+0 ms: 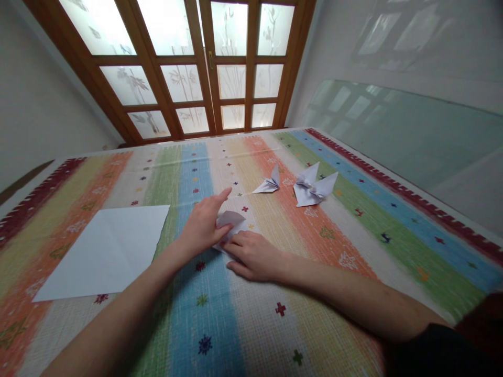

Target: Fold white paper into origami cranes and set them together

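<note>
A small folded piece of white paper (232, 219) lies on the striped tablecloth (214, 319), with one flap raised. My left hand (202, 222) is at its left side, thumb against the paper and index finger stretched out away from it. From the right, my right hand (257, 256) presses the paper down with its fingers bent over the lower part, which they partly hide. Beyond my hands sit a folded paper crane (271, 182) and, farther right, more folded white paper with pointed wings (312, 186).
A large flat white sheet (106, 251) with one ragged edge lies left of my left forearm. Wooden doors with frosted panes (212, 68) stand beyond the table's far edge. A pale glass panel (408, 125) is along the right wall.
</note>
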Available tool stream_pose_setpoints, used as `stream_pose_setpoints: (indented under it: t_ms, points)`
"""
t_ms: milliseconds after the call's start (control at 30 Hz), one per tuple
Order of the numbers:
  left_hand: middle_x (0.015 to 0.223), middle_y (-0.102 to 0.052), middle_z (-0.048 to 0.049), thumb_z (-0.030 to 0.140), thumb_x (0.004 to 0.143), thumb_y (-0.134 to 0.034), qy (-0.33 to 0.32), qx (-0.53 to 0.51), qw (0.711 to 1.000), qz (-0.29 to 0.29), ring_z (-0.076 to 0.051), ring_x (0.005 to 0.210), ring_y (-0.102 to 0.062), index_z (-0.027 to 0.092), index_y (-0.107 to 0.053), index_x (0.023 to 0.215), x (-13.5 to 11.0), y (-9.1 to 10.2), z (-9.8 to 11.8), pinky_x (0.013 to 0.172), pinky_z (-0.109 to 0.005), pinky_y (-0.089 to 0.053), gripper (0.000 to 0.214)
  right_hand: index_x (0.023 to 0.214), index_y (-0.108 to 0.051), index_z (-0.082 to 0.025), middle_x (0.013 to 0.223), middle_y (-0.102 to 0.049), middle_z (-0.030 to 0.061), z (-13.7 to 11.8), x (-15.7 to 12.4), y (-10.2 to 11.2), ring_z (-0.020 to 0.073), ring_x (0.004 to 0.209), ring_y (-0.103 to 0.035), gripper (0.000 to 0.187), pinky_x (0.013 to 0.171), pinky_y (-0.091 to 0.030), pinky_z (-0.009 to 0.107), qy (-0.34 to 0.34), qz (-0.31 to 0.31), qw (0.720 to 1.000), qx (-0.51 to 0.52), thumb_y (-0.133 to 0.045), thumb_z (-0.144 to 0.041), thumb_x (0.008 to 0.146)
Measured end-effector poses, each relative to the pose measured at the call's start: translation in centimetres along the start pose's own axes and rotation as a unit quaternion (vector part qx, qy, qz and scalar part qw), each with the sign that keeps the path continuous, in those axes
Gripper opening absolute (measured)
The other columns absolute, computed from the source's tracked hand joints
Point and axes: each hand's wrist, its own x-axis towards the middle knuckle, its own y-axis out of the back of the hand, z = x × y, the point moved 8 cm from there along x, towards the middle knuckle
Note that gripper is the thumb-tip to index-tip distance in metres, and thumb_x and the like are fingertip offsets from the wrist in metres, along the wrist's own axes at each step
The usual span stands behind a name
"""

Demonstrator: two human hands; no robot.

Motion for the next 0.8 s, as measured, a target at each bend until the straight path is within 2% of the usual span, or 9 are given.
stream_pose_setpoints:
  t_ms: [100, 200, 400, 600, 800]
  points:
    - [0.119, -0.066, -0.0105, 0.026, 0.077, -0.068, 0.036, -0.062, 0.996, -0.048, -0.026, 0.11, -0.062, 0.019, -0.044, 0.138, 0.3, -0.7, -0.4, 0.096, -0.045, -0.046, 0.066, 0.109, -0.063, -0.01, 0.1, -0.066, 0.0154, 0.2, 0.0, -0.2, 0.0256, 0.093, -0.059, 0.031, 0.085, -0.048, 0.042, 0.001, 0.001, 1.0, 0.007, -0.054, -0.032, 0.091]
    - [0.122, -0.066, -0.0112, 0.031, 0.079, -0.066, 0.059, -0.144, 0.983, -0.103, -0.025, 0.111, -0.063, 0.018, -0.055, 0.129, 0.3, -1.7, -0.5, 0.098, -0.043, -0.047, 0.054, 0.112, -0.063, -0.009, 0.108, -0.064, 0.0175, 0.4, -0.1, -0.4, 0.0261, 0.1, -0.058, 0.032, 0.089, -0.048, 0.043, 0.006, 0.013, 1.0, 0.025, -0.055, -0.031, 0.09]
    - [0.129, -0.064, -0.011, 0.038, 0.069, -0.076, 0.058, -0.271, 0.945, -0.174, -0.028, 0.119, -0.059, 0.02, -0.06, 0.125, -0.4, -2.6, -1.2, 0.104, -0.046, -0.043, 0.061, 0.119, -0.058, -0.01, 0.121, -0.056, 0.0179, 0.9, -0.4, -0.3, 0.0265, 0.108, -0.054, 0.036, 0.091, -0.05, 0.043, -0.008, 0.056, 0.997, 0.058, -0.056, -0.029, 0.089]
    - [0.127, -0.065, -0.0127, 0.04, 0.068, -0.078, 0.079, -0.338, 0.924, -0.163, -0.029, 0.118, -0.06, 0.019, -0.063, 0.123, -1.1, -2.3, -3.2, 0.102, -0.045, -0.045, 0.06, 0.122, -0.055, -0.012, 0.142, -0.041, 0.0221, 0.8, -0.6, 0.0, 0.0298, 0.118, -0.051, 0.036, 0.093, -0.049, 0.048, -0.015, 0.063, 0.996, 0.056, -0.054, -0.026, 0.089]
    - [0.118, -0.071, -0.0106, 0.042, 0.079, -0.07, 0.085, -0.336, 0.93, -0.126, -0.027, 0.109, -0.065, 0.018, -0.067, 0.118, -1.1, -2.1, -3.3, 0.097, -0.041, -0.049, 0.046, 0.124, -0.051, -0.009, 0.153, -0.024, 0.0277, 1.1, -0.6, -0.1, 0.0334, 0.129, -0.047, 0.041, 0.1, -0.046, 0.049, -0.029, 0.063, 0.996, 0.056, -0.058, -0.028, 0.088]
